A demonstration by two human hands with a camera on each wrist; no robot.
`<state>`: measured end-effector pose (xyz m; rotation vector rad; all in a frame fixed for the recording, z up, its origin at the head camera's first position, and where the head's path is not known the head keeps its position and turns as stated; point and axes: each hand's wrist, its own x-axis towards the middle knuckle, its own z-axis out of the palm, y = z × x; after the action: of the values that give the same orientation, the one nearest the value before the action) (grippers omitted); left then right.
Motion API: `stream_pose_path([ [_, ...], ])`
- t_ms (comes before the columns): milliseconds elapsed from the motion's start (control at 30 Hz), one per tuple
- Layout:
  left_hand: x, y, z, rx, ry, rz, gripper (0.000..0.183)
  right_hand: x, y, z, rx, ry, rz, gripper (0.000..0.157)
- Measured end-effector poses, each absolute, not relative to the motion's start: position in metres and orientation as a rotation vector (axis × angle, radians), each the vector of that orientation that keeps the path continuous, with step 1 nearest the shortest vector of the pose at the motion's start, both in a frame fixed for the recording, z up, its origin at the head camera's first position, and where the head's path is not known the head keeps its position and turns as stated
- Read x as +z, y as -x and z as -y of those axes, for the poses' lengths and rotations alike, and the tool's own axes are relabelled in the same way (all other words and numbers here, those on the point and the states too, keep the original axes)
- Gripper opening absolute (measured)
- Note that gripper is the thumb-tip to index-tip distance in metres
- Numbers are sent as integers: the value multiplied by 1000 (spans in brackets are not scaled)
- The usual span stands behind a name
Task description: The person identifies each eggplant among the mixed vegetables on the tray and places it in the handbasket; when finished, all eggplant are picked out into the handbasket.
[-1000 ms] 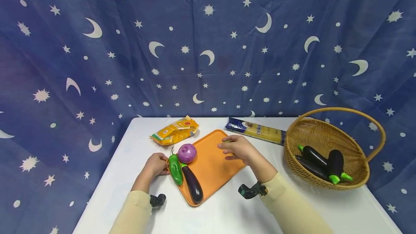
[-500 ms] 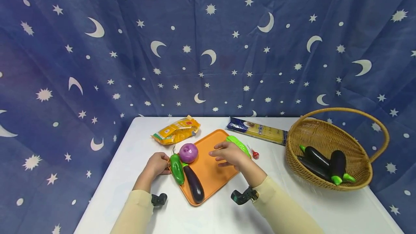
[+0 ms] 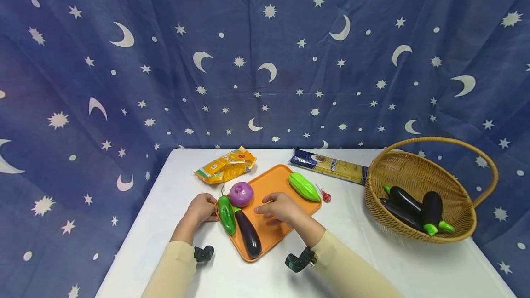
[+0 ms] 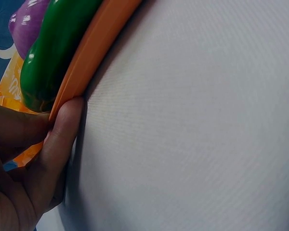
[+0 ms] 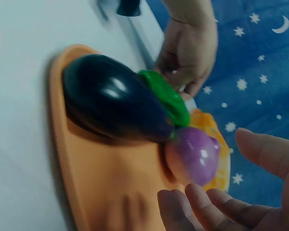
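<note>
My left hand pinches the left rim of the orange tray between thumb and fingers, as the left wrist view shows. A green pepper lies just inside that rim, beside a purple onion and a dark eggplant. Over the middle of the tray hovers my right hand, fingers spread and holding nothing. In the right wrist view its fingertips are close to the onion. At the tray's right side rests a bright green ridged vegetable.
A wicker basket with several eggplants stands on the right. Behind the tray lie a yellow-orange packet and a long pasta pack. A red lollipop is just right of the tray. A starry blue curtain hangs behind.
My right hand has moved left and toward me over the tray, away from the green ridged vegetable, uncovering it and the lollipop. The left hand keeps its hold on the rim.
</note>
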<state>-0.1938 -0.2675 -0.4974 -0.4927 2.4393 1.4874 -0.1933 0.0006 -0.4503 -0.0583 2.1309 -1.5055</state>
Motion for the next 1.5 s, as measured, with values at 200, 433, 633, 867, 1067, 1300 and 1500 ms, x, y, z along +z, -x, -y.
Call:
stream_pose_path([
  [200,-496,194,267,1479,483,-2449,22,-455,184,10,-1411,60,-2209,49],
  [433,-497,196,268,1483,485,-2442,21,-461,177,17,-1327,52,-2268,53],
  [633,-500,197,269,1476,499,-2441,21,-466,172,23,-1241,53,-2308,56],
  [867,-503,197,269,1483,500,-2433,21,-469,165,32,-1137,96,-2395,68],
  [1067,-504,199,269,1478,494,-2437,21,-470,161,38,-1072,107,-2453,67],
  [1300,-501,196,268,1488,496,-2437,22,-470,157,42,-1010,132,-2481,49],
  [1500,-499,194,267,1480,497,-2444,21,-470,155,44,-989,107,-2474,42],
])
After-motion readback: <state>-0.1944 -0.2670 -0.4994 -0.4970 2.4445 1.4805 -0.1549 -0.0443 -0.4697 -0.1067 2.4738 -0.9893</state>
